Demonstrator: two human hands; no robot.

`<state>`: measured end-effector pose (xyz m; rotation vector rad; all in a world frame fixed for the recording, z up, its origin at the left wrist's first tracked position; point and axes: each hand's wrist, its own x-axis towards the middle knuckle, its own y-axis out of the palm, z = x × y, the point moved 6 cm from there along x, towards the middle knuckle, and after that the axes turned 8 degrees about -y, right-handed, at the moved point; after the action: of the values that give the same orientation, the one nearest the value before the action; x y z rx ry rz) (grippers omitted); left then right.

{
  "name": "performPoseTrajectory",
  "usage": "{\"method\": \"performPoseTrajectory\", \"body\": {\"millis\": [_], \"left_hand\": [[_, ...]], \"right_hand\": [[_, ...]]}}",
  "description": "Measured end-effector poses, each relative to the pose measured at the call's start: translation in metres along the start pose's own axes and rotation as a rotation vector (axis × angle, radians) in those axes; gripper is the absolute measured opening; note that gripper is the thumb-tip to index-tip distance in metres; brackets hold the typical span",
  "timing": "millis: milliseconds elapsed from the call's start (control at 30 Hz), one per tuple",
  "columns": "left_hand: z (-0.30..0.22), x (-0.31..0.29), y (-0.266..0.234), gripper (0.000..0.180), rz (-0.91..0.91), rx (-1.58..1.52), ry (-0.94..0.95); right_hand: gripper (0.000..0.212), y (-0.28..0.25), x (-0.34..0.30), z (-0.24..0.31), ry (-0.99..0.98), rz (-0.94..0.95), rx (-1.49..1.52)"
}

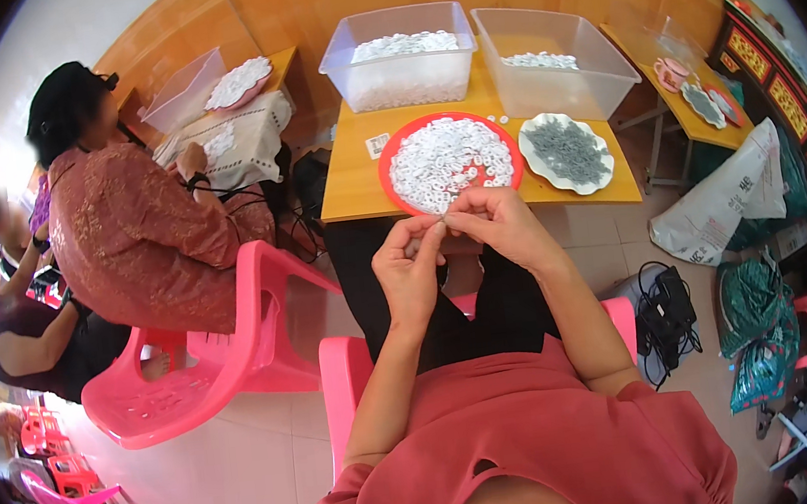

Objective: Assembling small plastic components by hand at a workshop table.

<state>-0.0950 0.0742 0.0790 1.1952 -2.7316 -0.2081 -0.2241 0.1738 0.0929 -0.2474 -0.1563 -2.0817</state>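
My left hand (408, 265) and my right hand (499, 229) meet fingertip to fingertip above my lap, at the near edge of the wooden table (347, 184). Both pinch at one spot; whatever is between the fingertips is too small to make out. Just beyond them sits a red round tray (388, 177) heaped with small white ring-shaped pieces (442, 154). To its right, a white scalloped plate (589, 185) holds a pile of small grey pieces (567, 150).
Two clear plastic bins (401, 85) (564, 92) with white pieces stand at the table's back. A person (144, 220) sits at my left beside a pink chair (186, 383). Black cables (666, 318), a white sack (723, 204) and green bags (756, 313) lie at the right.
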Motion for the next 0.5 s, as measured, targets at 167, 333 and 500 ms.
{"method": "performPoseTrajectory", "body": {"millis": [167, 333, 500], "left_hand": [[0.015, 0.0, 0.006, 0.01, 0.054, -0.121, -0.166], [0.041, 0.009, 0.002, 0.014, 0.116, -0.24, -0.331], [0.058, 0.013, 0.0, 0.013, 0.108, -0.319, -0.422]], "right_hand": [[0.014, -0.006, -0.005, 0.022, -0.127, -0.02, -0.203], [0.014, -0.008, -0.003, 0.023, -0.303, -0.053, -0.407], [0.016, -0.049, 0.015, -0.026, -0.146, -0.209, -0.422]]}}
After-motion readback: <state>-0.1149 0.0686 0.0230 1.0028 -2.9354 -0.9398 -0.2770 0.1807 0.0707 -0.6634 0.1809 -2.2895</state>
